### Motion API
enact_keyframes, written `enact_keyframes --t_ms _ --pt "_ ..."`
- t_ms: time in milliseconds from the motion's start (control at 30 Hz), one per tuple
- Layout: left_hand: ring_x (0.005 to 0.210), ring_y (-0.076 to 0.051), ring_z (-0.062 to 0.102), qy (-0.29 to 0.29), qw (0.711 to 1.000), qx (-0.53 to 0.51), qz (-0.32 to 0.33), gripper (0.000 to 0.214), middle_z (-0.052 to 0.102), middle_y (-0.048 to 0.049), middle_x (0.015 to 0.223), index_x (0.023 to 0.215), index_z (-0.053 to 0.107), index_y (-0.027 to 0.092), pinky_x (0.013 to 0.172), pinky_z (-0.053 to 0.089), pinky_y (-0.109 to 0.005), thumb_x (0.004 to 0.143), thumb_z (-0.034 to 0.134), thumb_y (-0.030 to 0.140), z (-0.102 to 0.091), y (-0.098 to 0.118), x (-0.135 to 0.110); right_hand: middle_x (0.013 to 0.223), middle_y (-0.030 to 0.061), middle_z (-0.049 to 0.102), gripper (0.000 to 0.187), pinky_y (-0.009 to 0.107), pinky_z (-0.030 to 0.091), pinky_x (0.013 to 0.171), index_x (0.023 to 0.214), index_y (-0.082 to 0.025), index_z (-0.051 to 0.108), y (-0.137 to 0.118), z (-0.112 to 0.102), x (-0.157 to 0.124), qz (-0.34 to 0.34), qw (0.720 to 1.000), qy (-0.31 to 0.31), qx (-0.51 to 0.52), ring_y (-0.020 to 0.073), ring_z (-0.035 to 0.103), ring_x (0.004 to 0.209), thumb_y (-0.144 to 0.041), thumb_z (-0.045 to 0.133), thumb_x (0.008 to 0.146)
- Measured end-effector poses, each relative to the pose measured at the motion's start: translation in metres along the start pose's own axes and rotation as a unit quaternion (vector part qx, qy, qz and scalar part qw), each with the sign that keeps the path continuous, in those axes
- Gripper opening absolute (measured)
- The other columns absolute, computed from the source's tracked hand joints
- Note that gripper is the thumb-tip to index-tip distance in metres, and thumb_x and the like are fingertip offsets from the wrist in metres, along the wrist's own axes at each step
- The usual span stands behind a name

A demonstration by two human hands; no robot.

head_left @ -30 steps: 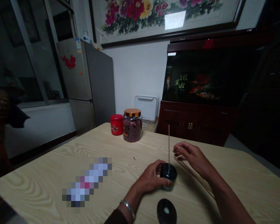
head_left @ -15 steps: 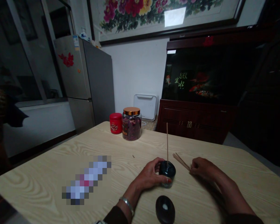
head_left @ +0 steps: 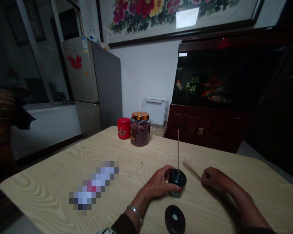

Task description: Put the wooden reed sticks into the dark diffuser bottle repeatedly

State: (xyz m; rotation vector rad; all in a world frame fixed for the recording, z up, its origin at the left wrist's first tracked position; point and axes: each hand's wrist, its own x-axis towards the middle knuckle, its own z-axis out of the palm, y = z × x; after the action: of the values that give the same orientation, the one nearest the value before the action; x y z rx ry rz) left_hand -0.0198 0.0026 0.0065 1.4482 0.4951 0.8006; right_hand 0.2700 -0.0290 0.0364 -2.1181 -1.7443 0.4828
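My left hand [head_left: 160, 185] is wrapped round a small dark round holder [head_left: 177, 181] on the wooden table [head_left: 51, 182]. One thin incense stick [head_left: 178, 148] stands upright in the holder. My right hand [head_left: 213, 179] rests on the table to the right, its fingers closed over a bundle of thin sticks [head_left: 191, 170] that lie flat and point away to the upper left. A dark oval lid [head_left: 175, 219] lies near the table's front edge, just below the holder.
A glass jar with a copper lid [head_left: 140, 129] and a red tin [head_left: 123, 128] stand at the table's far edge. A blurred oblong item [head_left: 94, 186] lies left of my hands. Behind the table are a fridge [head_left: 92, 84] and a fish tank on a dark cabinet [head_left: 210, 97].
My right hand dropped from beside the upright stick down onto the bundle of sticks on the table and closed on it. The left hand stayed on the holder.
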Motion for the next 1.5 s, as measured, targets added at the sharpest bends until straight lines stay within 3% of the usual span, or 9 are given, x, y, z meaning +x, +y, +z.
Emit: enact_keyframes --t_ms 133,200,267,333,433,567,800,1200,1500 --pt "0.105 -0.024 0.061 0.002 1.000 0.000 -0.003 0.069 0.068 -0.0094 0.110 0.114 0.063 0.015 0.092 0.045 -0.033 0.051 0.092 0.017 0.000 0.001 0.000 0.063 0.0013 0.062 0.023 0.026 0.039 0.052 0.066 -0.020 0.062 -0.032 -0.029 -0.011 -0.057 0.987 0.042 0.147 0.0154 0.055 0.059 -0.040 0.061 0.077" --pt "0.105 -0.024 0.061 0.003 1.000 0.003 0.001 0.070 0.068 -0.0091 0.110 0.114 0.064 0.015 0.092 0.045 -0.033 0.051 0.092 0.018 -0.001 0.000 0.000 0.063 -0.0004 0.059 0.029 0.025 0.038 0.048 0.074 -0.020 0.065 -0.055 -0.043 -0.020 -0.084 0.931 0.115 0.335 0.0137 0.053 0.056 -0.048 0.066 0.076" --pt "0.106 -0.024 0.061 0.000 1.000 0.005 0.006 0.069 0.068 -0.0091 0.110 0.115 0.064 0.015 0.093 0.045 -0.033 0.052 0.092 0.018 -0.002 -0.002 0.000 0.064 -0.0010 0.059 0.030 0.023 0.038 0.046 0.076 -0.020 0.066 -0.079 -0.050 -0.029 -0.099 0.841 0.200 0.494 0.0124 0.052 0.055 -0.047 0.076 0.068" --pt "0.107 -0.025 0.061 -0.003 1.000 0.001 0.009 0.069 0.068 -0.0097 0.111 0.115 0.064 0.015 0.093 0.045 -0.034 0.052 0.092 0.019 -0.002 -0.004 0.000 0.068 -0.0001 0.061 0.028 0.022 0.039 0.046 0.077 -0.021 0.067 -0.098 -0.052 -0.036 -0.110 0.777 0.266 0.560 0.0122 0.054 0.058 -0.042 0.081 0.065" --pt "0.108 -0.026 0.061 -0.003 1.000 -0.001 0.013 0.069 0.068 -0.0105 0.111 0.115 0.064 0.015 0.093 0.045 -0.034 0.052 0.093 0.020 -0.002 -0.005 0.000 0.070 0.0006 0.062 0.025 0.022 0.041 0.047 0.080 -0.021 0.068 -0.115 -0.047 -0.041 -0.129 0.749 0.329 0.560 0.0126 0.056 0.061 -0.039 0.081 0.068" --pt "0.106 -0.025 0.061 0.001 1.000 0.004 0.010 0.069 0.068 -0.0101 0.110 0.115 0.063 0.015 0.092 0.045 -0.034 0.053 0.093 0.019 -0.002 -0.005 0.000 0.070 0.0001 0.064 0.023 0.023 0.043 0.051 0.085 -0.021 0.068 -0.120 -0.038 -0.043 -0.147 0.779 0.366 0.487 0.0121 0.055 0.060 -0.040 0.078 0.076" --pt "0.103 -0.024 0.061 0.003 1.000 -0.007 -0.001 0.068 0.068 -0.0093 0.108 0.113 0.064 0.015 0.090 0.045 -0.033 0.052 0.092 0.018 0.000 -0.001 0.000 0.067 -0.0011 0.062 0.025 0.025 0.043 0.052 0.088 -0.021 0.066 -0.125 -0.025 -0.044 -0.145 0.837 0.343 0.400 0.0117 0.051 0.056 -0.044 0.072 0.081" --pt "0.105 -0.024 0.060 -0.001 1.000 -0.008 0.002 0.069 0.066 -0.0085 0.108 0.115 0.063 0.015 0.092 0.045 -0.033 0.053 0.092 0.018 0.000 -0.001 -0.002 0.073 -0.0001 0.061 0.020 0.027 0.045 0.057 0.082 -0.020 0.062 -0.123 -0.008 -0.036 -0.197 0.928 0.152 0.276 0.0152 0.057 0.065 -0.040 0.062 0.085" --pt "0.105 -0.024 0.061 -0.003 1.000 -0.001 0.013 0.068 0.067 -0.0091 0.108 0.115 0.063 0.015 0.093 0.045 -0.034 0.053 0.091 0.016 -0.001 -0.002 0.000 0.066 -0.0011 0.061 0.024 0.026 0.042 0.055 0.081 -0.020 0.063 -0.103 -0.021 -0.034 -0.191 0.960 0.030 0.205 0.0153 0.057 0.059 -0.042 0.057 0.087"
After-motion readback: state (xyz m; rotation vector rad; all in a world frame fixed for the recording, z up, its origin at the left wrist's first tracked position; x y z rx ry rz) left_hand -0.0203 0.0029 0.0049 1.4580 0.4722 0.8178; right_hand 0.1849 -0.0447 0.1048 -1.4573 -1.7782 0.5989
